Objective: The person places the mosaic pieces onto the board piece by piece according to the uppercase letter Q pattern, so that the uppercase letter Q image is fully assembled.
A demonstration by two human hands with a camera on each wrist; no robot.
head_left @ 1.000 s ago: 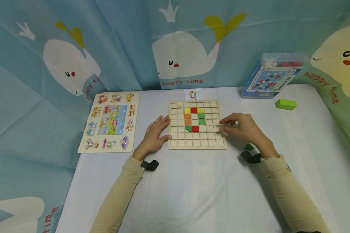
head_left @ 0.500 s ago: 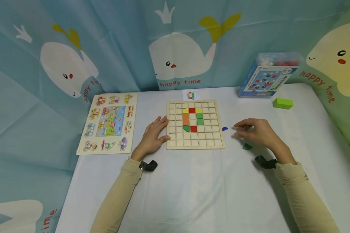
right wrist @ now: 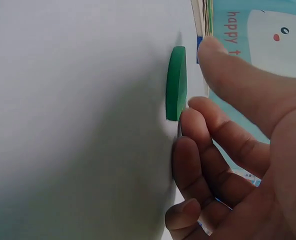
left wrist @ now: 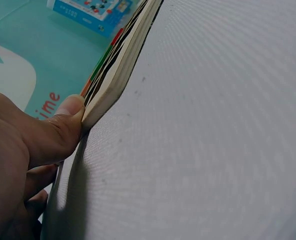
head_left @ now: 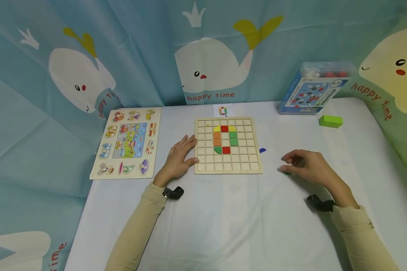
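Note:
A wooden grid board (head_left: 237,166) lies mid-table, with red, yellow, orange and green pieces forming a ring in its cells. My left hand (head_left: 177,161) rests against its left edge, fingers extended; in the left wrist view the thumb touches the board's corner. Over to the right, my right hand (head_left: 306,165) hovers just above a dark green curved piece (right wrist: 176,84), which the head view shows mostly covered. Thumb and fingers stand apart there, with nothing held. Beside the board's right edge lies a small blue rounded piece (head_left: 262,150).
A small card (head_left: 222,110) with a coloured pattern lies behind the board. To the left is a picture puzzle board (head_left: 102,160). A blue box (head_left: 303,96) with a clear top stands at the back right, and a light green block (head_left: 330,121) lies near it.
My right hand has put the blue piece down beside the board, then moved right and towards me, over to the green piece. The left hand stays put.

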